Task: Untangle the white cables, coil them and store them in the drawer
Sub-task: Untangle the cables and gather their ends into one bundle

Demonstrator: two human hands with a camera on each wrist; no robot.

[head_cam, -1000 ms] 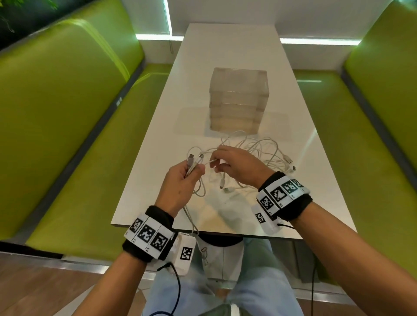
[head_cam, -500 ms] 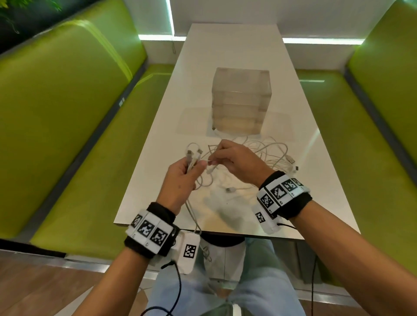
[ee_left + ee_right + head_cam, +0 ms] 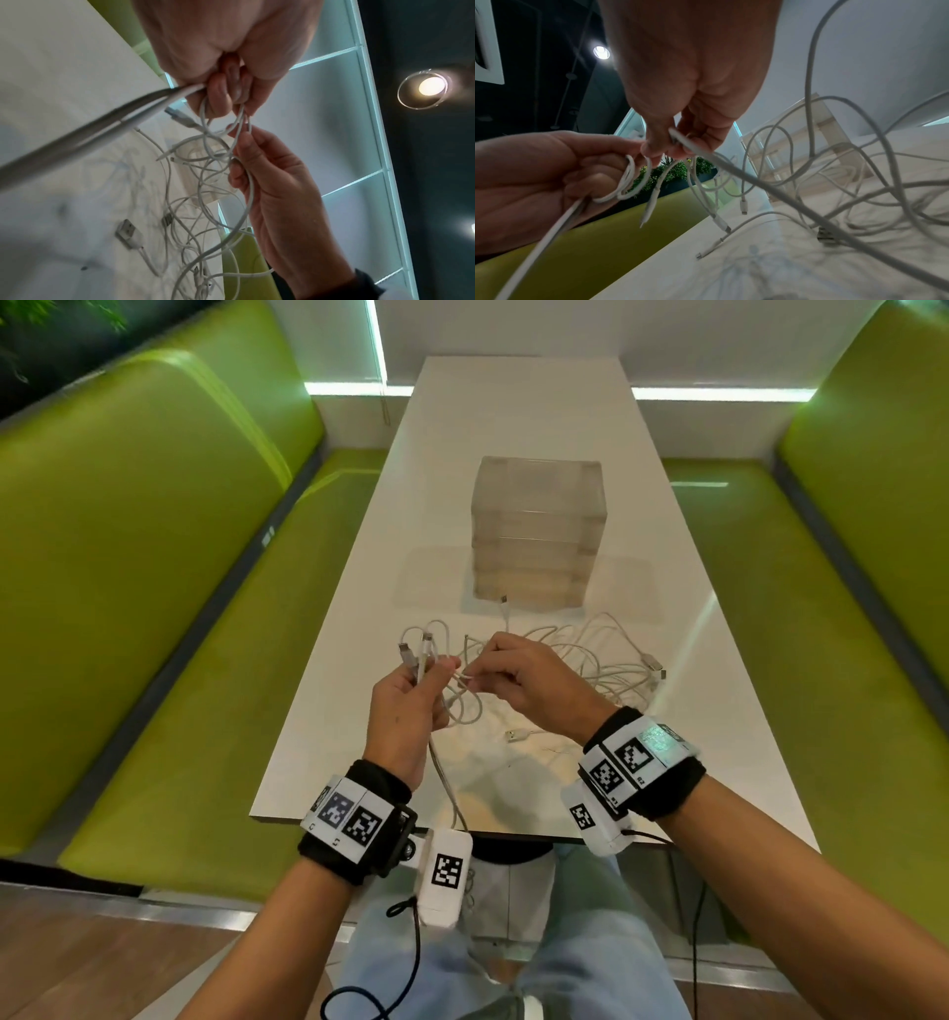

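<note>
L hand raised over table near edge, fingers curled round bundle of white cables, plugs sticking up past thumb. R hand just beside, thumb + forefinger pinching one strand. Rest of tangle loose on table, btwn hands & clear drawer unit. Drawers closed.

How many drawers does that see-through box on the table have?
4, it looks like. The box stands in the middle of the table, past the cables, and its drawers are stacked one above another. The plastic is cloudy, so the count is not certain.
</note>
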